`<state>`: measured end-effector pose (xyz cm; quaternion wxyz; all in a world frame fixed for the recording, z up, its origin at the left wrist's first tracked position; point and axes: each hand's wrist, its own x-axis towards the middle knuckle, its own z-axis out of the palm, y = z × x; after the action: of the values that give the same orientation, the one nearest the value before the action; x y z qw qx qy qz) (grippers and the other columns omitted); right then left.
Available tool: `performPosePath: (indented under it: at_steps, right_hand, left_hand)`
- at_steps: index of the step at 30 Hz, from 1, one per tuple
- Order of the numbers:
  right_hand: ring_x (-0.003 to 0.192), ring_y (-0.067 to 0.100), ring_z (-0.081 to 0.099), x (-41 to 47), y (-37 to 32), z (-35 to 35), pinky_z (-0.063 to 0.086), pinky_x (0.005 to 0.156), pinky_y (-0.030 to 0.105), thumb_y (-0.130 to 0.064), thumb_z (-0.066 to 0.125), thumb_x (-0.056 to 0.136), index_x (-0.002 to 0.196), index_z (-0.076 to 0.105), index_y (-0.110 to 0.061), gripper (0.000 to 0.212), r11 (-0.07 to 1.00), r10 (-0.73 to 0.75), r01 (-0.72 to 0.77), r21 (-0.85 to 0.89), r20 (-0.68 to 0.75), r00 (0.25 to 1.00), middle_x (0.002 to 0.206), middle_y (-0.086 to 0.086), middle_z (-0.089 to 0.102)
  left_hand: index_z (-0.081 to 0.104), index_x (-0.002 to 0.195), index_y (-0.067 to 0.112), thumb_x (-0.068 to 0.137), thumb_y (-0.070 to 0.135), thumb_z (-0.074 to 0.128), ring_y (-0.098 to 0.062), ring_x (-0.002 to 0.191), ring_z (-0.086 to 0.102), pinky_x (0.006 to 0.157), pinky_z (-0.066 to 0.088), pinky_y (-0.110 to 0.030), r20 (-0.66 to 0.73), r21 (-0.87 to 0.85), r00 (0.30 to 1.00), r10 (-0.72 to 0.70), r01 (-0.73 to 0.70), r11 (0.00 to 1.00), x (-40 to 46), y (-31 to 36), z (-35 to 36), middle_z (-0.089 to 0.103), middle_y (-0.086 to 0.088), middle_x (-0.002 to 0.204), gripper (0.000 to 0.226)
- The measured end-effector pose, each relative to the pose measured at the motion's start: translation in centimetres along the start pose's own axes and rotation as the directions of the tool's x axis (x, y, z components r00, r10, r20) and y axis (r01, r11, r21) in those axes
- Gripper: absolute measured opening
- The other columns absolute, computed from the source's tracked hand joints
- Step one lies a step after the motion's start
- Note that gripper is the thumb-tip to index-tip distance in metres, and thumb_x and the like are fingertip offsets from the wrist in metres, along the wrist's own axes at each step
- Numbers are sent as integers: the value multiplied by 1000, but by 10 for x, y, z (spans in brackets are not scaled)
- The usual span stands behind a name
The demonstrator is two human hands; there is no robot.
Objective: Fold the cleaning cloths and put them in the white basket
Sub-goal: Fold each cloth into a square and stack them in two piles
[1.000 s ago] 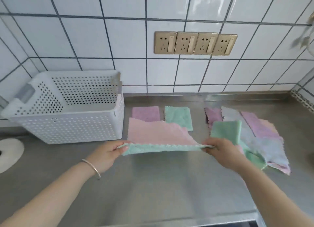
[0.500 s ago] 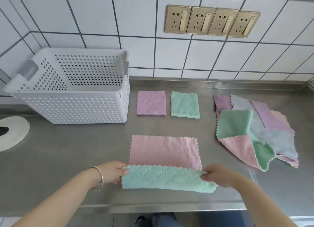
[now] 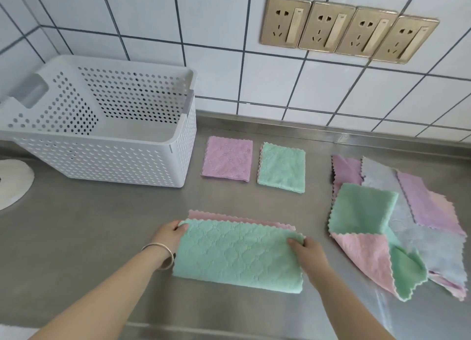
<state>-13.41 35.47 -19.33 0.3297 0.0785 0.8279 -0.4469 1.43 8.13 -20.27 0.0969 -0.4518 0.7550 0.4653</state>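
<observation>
Since half a second ago, you have carried the near edge of the green-and-pink cloth up and over, away from you: before, only a narrow green band was turned up along the front and most of the pink face showed; now the green side covers nearly all of it, with just a thin pink strip left along the far edge. The view has also tipped, so the wall sockets sit higher and to the right.

Your left hand pinches the cloth's far left corner, fingers curled over the scalloped edge, a bangle on the wrist. Your right hand grips the far right corner the same way, fingertips on top of the green face.

The folded cloth lies flat on the steel counter in front of you. Beyond it lie a folded purple cloth and a folded green cloth, just beside each other. The white basket stands to their left, against the tiled wall. The heap of unfolded cloths lies to your right.
</observation>
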Motion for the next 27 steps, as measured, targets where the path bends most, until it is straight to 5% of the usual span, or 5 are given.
performPosePath:
  at_steps: [9,14,19,23,27]
  right_hand:
    - [68,21,50,17,1,11,36,57,28,-22,54,92,94,64,-9,17,990,-15,-5,-139,-142,990,81,9,60]
    - [77,20,54,18,0,15,38,61,27,-22,53,92,111,64,-12,24,992,3,-26,-123,-183,983,88,4,62]
    - [85,21,51,17,-5,17,37,73,27,-22,51,93,117,62,-13,28,989,17,-46,-138,-208,978,94,4,61]
    - [114,28,52,15,-8,18,41,89,33,-27,54,92,133,47,-13,44,990,41,-72,-119,-243,969,128,11,56]
    - [103,25,55,1,-2,20,46,81,36,-27,56,89,127,44,-18,41,994,-35,-7,-114,-360,932,115,6,58]
  left_hand:
    - [62,113,8,93,27,47,-33,103,59,82,42,-33,-99,116,995,-20,32,993,23,4,10,66,-16,113,31]
    - [47,66,11,93,30,47,-31,77,49,66,33,-34,-127,214,992,-18,45,976,31,8,11,55,-16,79,33]
    - [37,60,15,93,33,47,-28,74,44,65,30,-30,-146,283,989,0,42,958,38,9,11,52,-13,78,39]
    - [51,75,12,91,39,49,-30,78,52,66,36,-31,-198,302,980,11,50,952,36,12,13,65,-16,91,31]
    - [54,106,12,78,38,67,-36,99,56,78,45,-40,-373,253,914,159,-64,965,20,12,21,58,-13,108,40]
